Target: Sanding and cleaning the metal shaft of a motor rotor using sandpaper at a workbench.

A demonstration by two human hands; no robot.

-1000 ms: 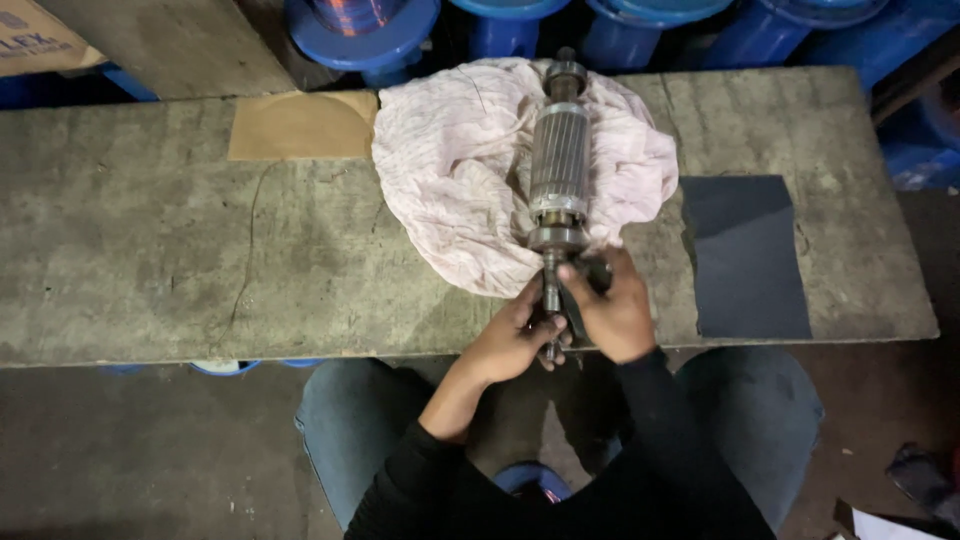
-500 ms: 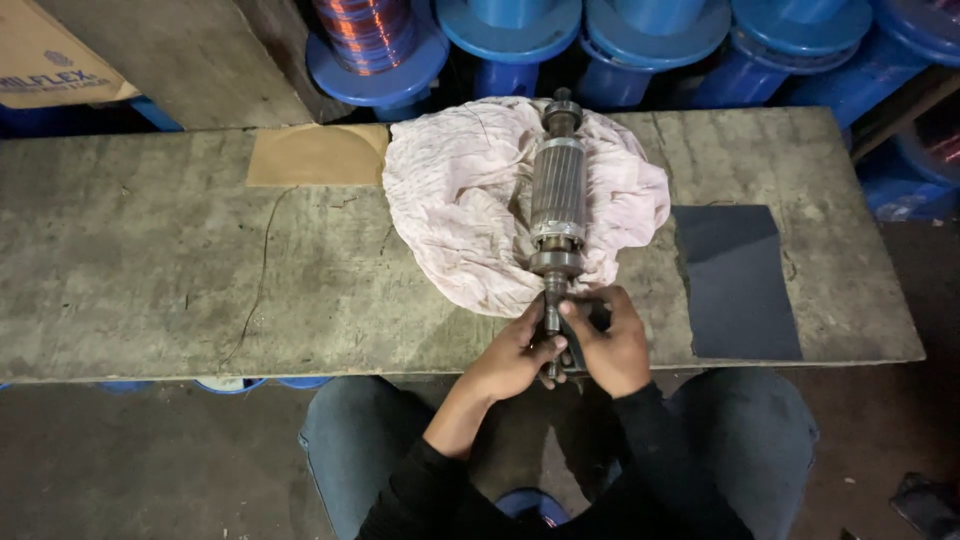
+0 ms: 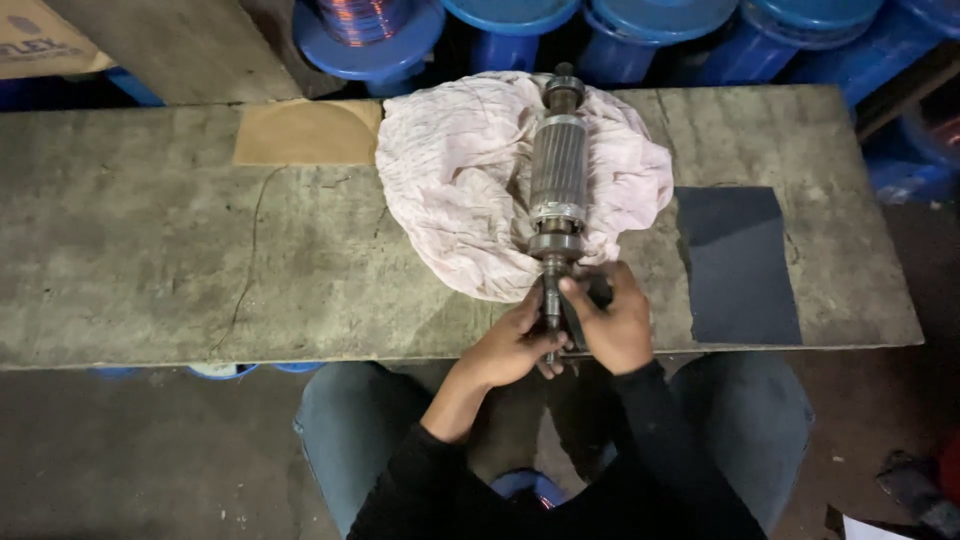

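We see the motor rotor point(image 3: 556, 180) lying lengthwise on the pink cloth point(image 3: 460, 190), shaft pointing toward us. Our left hand point(image 3: 512, 345) and right hand point(image 3: 618, 322) wrap their fingers around the shaft end.

The motor rotor point(image 3: 557, 175) is dull grey metal, its core finely ribbed and its shaft dark and greasy-looking. Under the rotor lies a crumpled, soft pink-white cloth point(image 3: 460, 190). The bench point(image 3: 150, 250) is rough, matt, cracked grey wood. Right of the rotor sits a matt dark sheet of sandpaper point(image 3: 738, 265); left of it, a tan paper sheet point(image 3: 300, 132). Beyond the rotor stand glossy blue plastic spools point(image 3: 370, 40).
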